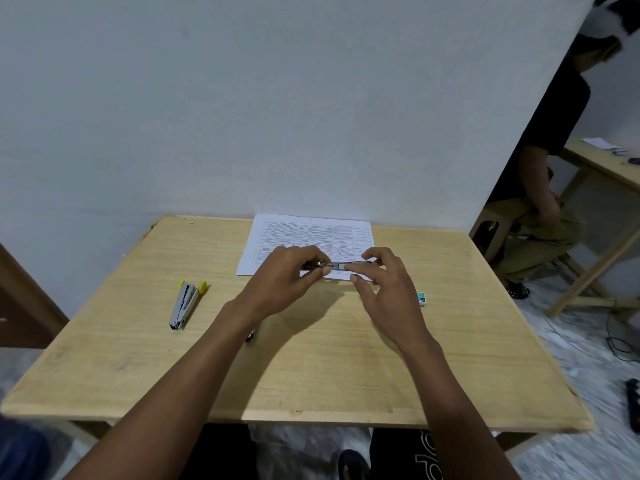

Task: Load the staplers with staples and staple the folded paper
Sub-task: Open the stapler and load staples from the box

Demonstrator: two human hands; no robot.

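Observation:
A small metal stapler (341,265) is held level above the near edge of the printed paper (308,237), which lies flat at the back of the table. My left hand (287,277) grips its left end with curled fingers. My right hand (384,282) pinches its right part between thumb and fingertips. A second stapler with yellow tips (187,304) lies opened on the table to the left, apart from both hands. A small green-and-white staple box (420,297) sits just right of my right hand.
The wooden table (311,375) stands against a pale wall. A dark small object (250,336) peeks from under my left forearm. At the right a person (540,188) sits on a stool by another wooden table (602,168). Cables lie on the floor at right.

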